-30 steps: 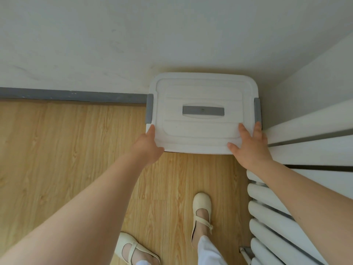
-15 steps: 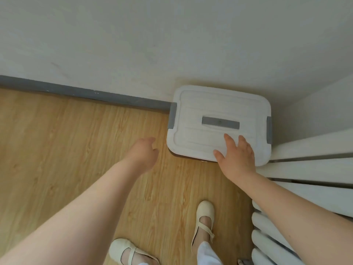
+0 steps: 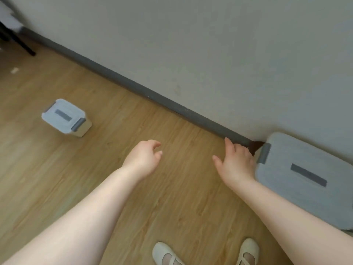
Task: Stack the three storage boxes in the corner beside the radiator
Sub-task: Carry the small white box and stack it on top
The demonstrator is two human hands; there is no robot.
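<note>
Large white plastic storage box with grey side latches and a grey lid handle (image 3: 305, 176), set on the wooden floor (image 3: 172, 207) against the wall (image 3: 210, 44) at right. A smaller white lidded box of like make (image 3: 65, 118) stands well apart at left. Two boxes are visible; the third is out of view. Left hand (image 3: 142, 159) loosely curled, empty; right hand (image 3: 236, 165) spread, empty, just beside the large box. The small box is probably light, rigid and smooth-walled: best taken by both ends, beneath the lid rim.
</note>
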